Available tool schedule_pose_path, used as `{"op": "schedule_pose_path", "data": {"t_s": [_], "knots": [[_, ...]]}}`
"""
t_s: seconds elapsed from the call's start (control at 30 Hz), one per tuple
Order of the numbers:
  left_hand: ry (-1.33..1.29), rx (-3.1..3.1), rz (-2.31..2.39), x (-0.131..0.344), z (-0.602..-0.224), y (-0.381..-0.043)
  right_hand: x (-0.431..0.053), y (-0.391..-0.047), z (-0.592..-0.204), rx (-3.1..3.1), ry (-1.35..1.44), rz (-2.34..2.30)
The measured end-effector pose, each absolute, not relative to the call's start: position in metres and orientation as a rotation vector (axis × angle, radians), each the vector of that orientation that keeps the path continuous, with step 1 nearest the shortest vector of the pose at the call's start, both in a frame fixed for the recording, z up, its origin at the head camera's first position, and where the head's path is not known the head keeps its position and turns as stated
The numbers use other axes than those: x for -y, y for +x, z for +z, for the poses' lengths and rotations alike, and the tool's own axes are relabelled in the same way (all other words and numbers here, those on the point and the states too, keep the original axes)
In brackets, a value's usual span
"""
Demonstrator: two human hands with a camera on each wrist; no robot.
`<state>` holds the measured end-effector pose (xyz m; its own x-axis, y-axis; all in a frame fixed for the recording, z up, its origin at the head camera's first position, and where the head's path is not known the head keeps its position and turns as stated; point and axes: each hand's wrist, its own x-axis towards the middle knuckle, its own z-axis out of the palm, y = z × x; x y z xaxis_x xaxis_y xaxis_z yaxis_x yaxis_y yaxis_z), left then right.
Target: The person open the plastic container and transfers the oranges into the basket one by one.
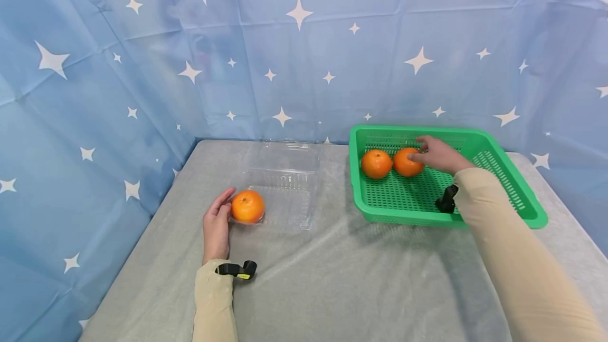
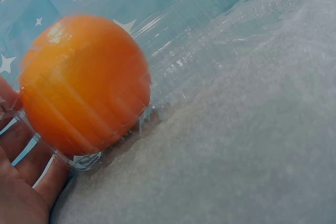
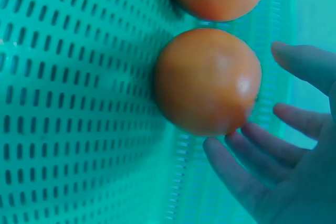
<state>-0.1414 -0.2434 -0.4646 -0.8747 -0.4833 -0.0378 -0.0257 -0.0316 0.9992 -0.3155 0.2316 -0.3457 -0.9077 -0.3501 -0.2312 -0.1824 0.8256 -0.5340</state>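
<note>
In the head view, my left hand [image 1: 218, 220] rests against the left side of a clear plastic clamshell box [image 1: 290, 205], which lies with its lid raised. One orange [image 1: 248, 206] sits in the box's near left corner, beside that hand. The left wrist view shows its fingers [image 2: 37, 156] extended along the outside of the box wall. My right hand [image 1: 442, 156] reaches into a green basket [image 1: 408, 215] and is at the right-hand orange [image 1: 407, 162]. In the right wrist view its fingers are spread at that orange [image 3: 207, 82], with the thumb apart from it.
A second orange [image 1: 377, 164] lies in the basket, left of the one at my right hand. The basket and box stand on a grey cloth-covered table [image 1: 332, 278]. A blue star-printed curtain [image 1: 266, 41] hangs behind and along the left side.
</note>
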Motion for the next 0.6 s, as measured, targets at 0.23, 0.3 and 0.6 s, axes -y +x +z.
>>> {"op": "schedule_pose_path", "data": {"t_s": [0.23, 0.3, 0.6], "knots": [[0.549, 1.922, -1.986, 0.243, -0.461, -0.14, -0.229, -0.313, -0.334, -2.713, -0.412, -0.756], [0.552, 1.921, -1.996, 0.243, -0.461, -0.14, -0.228, -0.312, -0.331, -2.727, -0.419, -0.763], [0.543, 1.91, -2.006, 0.242, -0.459, -0.14, -0.213, -0.306, -0.313, -2.782, -0.495, -0.8]]}}
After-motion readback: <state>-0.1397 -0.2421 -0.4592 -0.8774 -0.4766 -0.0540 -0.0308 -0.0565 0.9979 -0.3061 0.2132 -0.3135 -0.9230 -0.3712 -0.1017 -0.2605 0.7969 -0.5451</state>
